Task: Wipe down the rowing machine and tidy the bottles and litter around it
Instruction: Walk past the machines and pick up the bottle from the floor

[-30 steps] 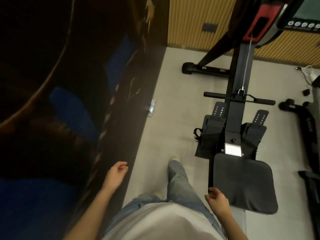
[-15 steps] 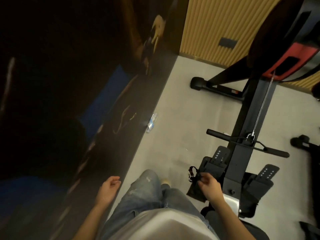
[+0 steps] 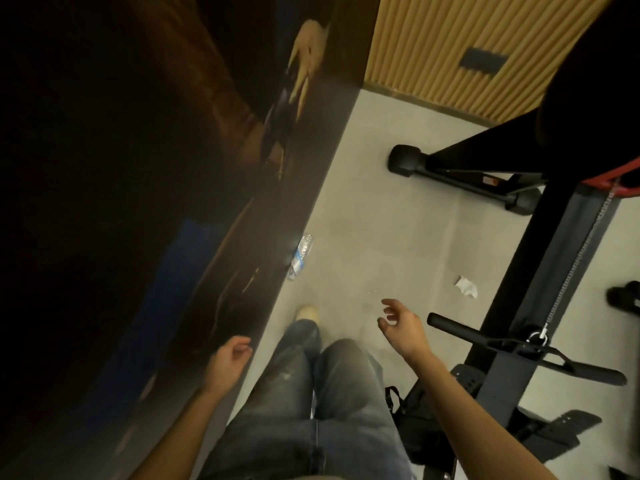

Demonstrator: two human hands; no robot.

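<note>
A clear plastic bottle (image 3: 301,255) lies on the grey floor against the dark wall, ahead of my feet. A crumpled white tissue (image 3: 467,286) sits on the floor beside the rowing machine's black rail (image 3: 540,278). The pull handle (image 3: 485,341) rests across the rail, with footrests (image 3: 554,431) below it. My right hand (image 3: 401,327) hovers open above the floor, left of the handle and short of the tissue. My left hand (image 3: 230,362) hangs by the wall with loosely curled fingers, holding nothing.
A dark glossy wall (image 3: 138,202) runs along the left. A ribbed wooden wall (image 3: 467,46) closes the far end. The machine's front stabiliser foot (image 3: 450,171) crosses the floor ahead. Another machine's black foot (image 3: 623,299) pokes in at the right edge.
I have walked forward alongside the rower; the seat has dropped out of view. My right hand has left the seat and footrest strap and now reaches forward, open. The tissue has come into view.
</note>
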